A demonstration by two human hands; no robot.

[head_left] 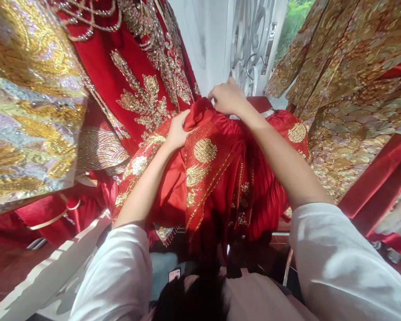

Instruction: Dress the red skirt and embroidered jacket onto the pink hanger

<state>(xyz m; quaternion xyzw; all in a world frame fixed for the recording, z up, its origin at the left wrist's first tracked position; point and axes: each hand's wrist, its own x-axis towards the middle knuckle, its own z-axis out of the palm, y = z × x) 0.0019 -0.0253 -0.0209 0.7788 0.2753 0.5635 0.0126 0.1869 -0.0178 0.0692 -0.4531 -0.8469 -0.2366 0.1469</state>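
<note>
A red skirt (203,178) with gold embroidery, round gold medallions and beaded edges is bunched up in front of me, its pleated side hanging to the right. My left hand (178,131) grips its gathered upper edge, the fingertips partly hidden by the cloth. My right hand (229,97) is closed in a loose fist just above the bunched waist, close to the raised fold of red fabric. A small pale spot shows at its fingertips, but what it pinches is unclear.
At left hang a red gown (100,58) with gold beading and a gold sequined garment (30,116). More gold sequined cloth (347,98) hangs at right. Behind stands a white ornate door (207,40) with a metal ring. A white carved rail (60,258) runs at lower left.
</note>
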